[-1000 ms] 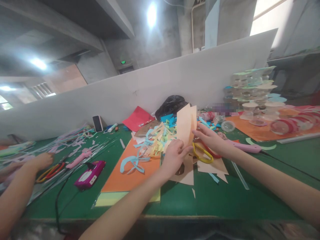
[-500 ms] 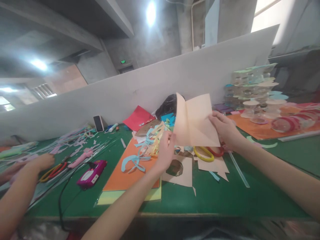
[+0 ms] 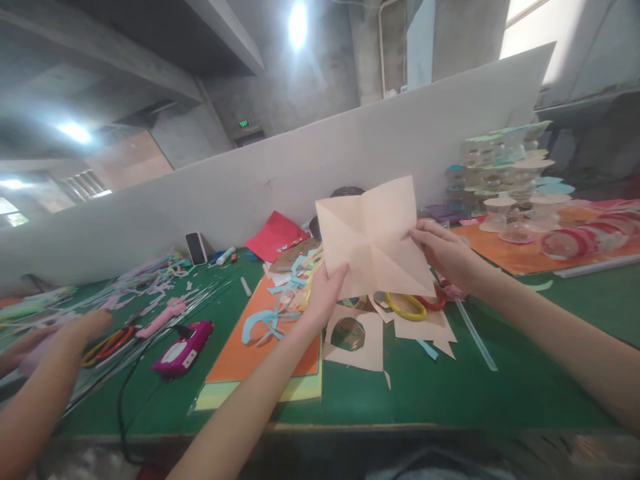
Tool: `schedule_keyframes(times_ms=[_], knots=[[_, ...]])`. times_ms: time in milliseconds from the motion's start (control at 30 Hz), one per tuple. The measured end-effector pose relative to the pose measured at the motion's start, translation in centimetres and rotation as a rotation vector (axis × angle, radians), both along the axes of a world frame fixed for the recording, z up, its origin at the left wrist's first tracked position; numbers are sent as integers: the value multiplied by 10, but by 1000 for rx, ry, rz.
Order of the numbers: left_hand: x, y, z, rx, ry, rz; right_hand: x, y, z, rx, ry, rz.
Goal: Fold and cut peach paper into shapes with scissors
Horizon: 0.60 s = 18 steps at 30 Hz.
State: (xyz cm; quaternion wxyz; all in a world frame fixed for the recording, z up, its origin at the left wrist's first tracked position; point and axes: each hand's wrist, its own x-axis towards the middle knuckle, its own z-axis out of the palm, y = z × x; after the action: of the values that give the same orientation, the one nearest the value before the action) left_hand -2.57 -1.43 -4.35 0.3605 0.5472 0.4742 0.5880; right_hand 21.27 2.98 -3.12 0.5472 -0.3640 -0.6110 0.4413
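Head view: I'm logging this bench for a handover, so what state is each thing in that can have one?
Peach sheet, opened out, creased, held up
Left hand, gripping the peach sheet's lower left
Right hand, gripping its right edge
Holed sheet, lying flat, large roundish hole in it
Phone, standing on end, screen dark
Purple socket block, black plug in it
Clear cups, stacked in tiers
Ceiling light, on

Paper sheet (image 3: 373,240) pale peach; scissor handles (image 3: 413,317) yellow, red; tabletop (image 3: 430,403) green.
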Motion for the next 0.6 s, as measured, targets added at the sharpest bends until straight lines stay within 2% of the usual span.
schedule_keyframes(times_ms=[100, 200, 300, 433, 533, 600], knots=[[-3, 1, -1, -35, -43, -19, 3, 4, -1, -47, 45, -44], [-3, 2, -3, -21, -82, 43, 2, 4, -1, -9, -101, -199], [-3, 2, -4, 7, -110, 113, 0, 1, -5, 80, -425, -269], [-4, -1, -1, 130, -28, 168, -5, -5, -14, 64, -957, -181], [-4, -3, 2, 163, 47, 216, -8, -15, -18, 174, -1333, -165], [-5, -4, 4, 170, 64, 233, -9, -22, -18, 230, -1485, -131]])
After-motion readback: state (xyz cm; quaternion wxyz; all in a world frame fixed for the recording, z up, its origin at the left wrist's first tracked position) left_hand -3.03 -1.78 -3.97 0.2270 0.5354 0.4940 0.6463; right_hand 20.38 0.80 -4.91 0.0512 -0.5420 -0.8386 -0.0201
